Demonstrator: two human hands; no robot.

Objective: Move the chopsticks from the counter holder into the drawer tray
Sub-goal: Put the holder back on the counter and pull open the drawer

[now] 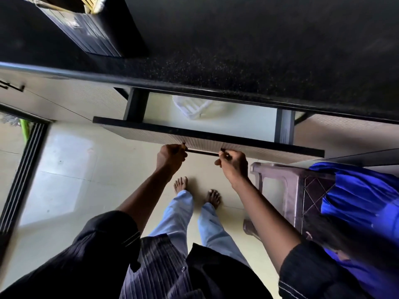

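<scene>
A drawer (207, 137) under the black counter stands partly pulled out. Its dark bar handle (203, 152) runs along the front panel. My left hand (170, 157) is closed around the handle's left end and my right hand (234, 162) is closed around its right end. Inside the drawer a white plastic tray (194, 106) lies near the back, partly hidden by the counter's edge. At the top left, on the counter, a dark ribbed holder (86, 29) stands with light sticks (90, 4) poking out; whether they are chopsticks I cannot tell.
The black speckled counter (259, 61) fills the upper view. A brown plastic stool (302, 190) with a blue cloth (362, 201) stands at the right, close to my right arm. Pale floor tiles and my bare feet are below. A closed cupboard door (54, 96) is at left.
</scene>
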